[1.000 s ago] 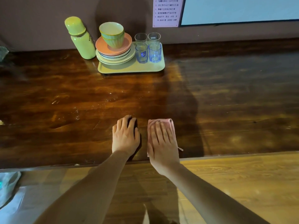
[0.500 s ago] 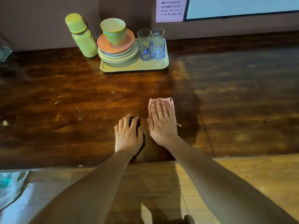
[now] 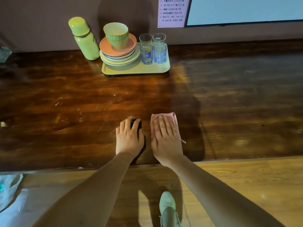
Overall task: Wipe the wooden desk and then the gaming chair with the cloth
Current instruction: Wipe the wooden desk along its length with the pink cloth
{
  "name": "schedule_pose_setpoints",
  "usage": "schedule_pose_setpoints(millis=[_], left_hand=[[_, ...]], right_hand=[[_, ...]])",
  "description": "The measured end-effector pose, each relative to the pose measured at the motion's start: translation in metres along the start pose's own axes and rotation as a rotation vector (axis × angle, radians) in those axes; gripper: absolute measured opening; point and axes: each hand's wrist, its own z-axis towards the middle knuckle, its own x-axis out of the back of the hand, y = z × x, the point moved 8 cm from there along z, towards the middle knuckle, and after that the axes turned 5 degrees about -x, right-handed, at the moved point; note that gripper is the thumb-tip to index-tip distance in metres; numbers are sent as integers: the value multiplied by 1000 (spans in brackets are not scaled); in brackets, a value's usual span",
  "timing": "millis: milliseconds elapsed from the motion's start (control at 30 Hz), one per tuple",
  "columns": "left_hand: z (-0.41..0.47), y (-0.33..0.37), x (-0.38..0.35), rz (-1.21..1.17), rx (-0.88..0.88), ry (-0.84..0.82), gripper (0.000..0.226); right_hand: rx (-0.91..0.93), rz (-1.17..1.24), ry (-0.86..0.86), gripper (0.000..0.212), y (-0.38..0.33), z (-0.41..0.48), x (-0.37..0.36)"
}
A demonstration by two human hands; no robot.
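Note:
A dark, glossy wooden desk (image 3: 229,104) spans the view. A folded pink cloth (image 3: 165,115) lies on it near the front edge, mostly covered by my right hand (image 3: 165,138), which presses it flat with straight fingers. My left hand (image 3: 129,136) rests palm down on the bare wood just to the left of the cloth, fingers slightly bent and holding nothing. The gaming chair is not in view.
At the back of the desk stands a yellow-green tray (image 3: 136,69) with stacked plates, a green bowl (image 3: 116,35) and several glasses (image 3: 153,51). A green flask (image 3: 83,38) stands left of it. A wall screen (image 3: 246,10) hangs at the back right. My shoe (image 3: 168,208) is on the floor.
My right hand pushed the cloth away from the desk's front edge, then drew it back toward me. My left hand stayed in place on the wood.

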Motion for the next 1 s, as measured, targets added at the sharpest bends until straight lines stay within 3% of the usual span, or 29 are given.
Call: schedule_pose_setpoints(millis=[267, 567, 867, 1000], left_hand=[[0, -1, -1, 4, -6, 18, 41], [-1, 2, -1, 56, 16, -28, 45], [0, -1, -2, 23, 7, 14, 45], [-1, 1, -1, 41, 9, 6, 45]], right_hand=[[-13, -43, -24, 74, 13, 51, 3], [21, 32, -2, 67, 4, -29, -1], [-35, -66, -101, 86, 29, 98, 1], [-27, -55, -82, 81, 28, 91, 3]])
